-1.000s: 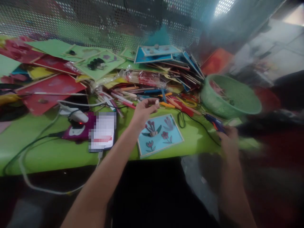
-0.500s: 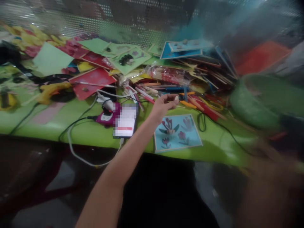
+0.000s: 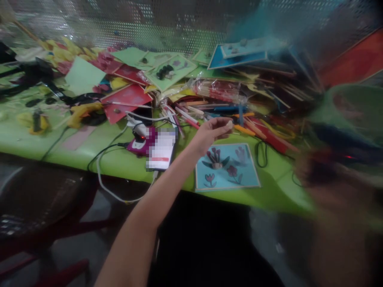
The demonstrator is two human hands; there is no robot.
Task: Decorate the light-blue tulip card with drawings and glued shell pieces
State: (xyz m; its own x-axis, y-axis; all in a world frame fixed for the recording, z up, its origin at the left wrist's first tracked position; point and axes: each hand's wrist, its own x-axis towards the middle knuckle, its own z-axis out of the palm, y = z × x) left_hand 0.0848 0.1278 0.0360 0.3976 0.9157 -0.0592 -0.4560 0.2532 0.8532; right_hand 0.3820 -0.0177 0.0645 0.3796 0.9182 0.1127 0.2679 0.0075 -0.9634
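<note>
A: What lies nearest on the surface [image 3: 278,191]?

B: At centre, close to the near edge, a blue picture panel [image 3: 249,175] lies flat, pale-bordered and decorated with dark red flowers and green leaves.

A: And at the near right?

B: The right hand [image 3: 326,183], strongly blurred, with its fingers closed about a dark blue tool [image 3: 336,139] that bears a small red light; the exact placing of the fingers cannot be told.

A: Where is the left hand [image 3: 214,131]?

B: Over the panel's far left part, forearm extended. Thumb and fingertips are pinched together on a small whitish piece [image 3: 229,124], held well apart from the tool.

A: What adjoins the forearm?

B: To its left, a phone [image 3: 163,149] with a white cable, beside a purple power strip [image 3: 151,136].

A: Farther back?

B: Pens and sticks [image 3: 188,115] lie in a loose heap, with a red panel [image 3: 127,101] to their left and a green basin [image 3: 356,99], blurred, at far right. Behind these are a green panel [image 3: 176,75] carrying black pieces [image 3: 164,71], stacked blue panels [image 3: 236,59] and, farthest, a perforated screen [image 3: 149,30].
</note>
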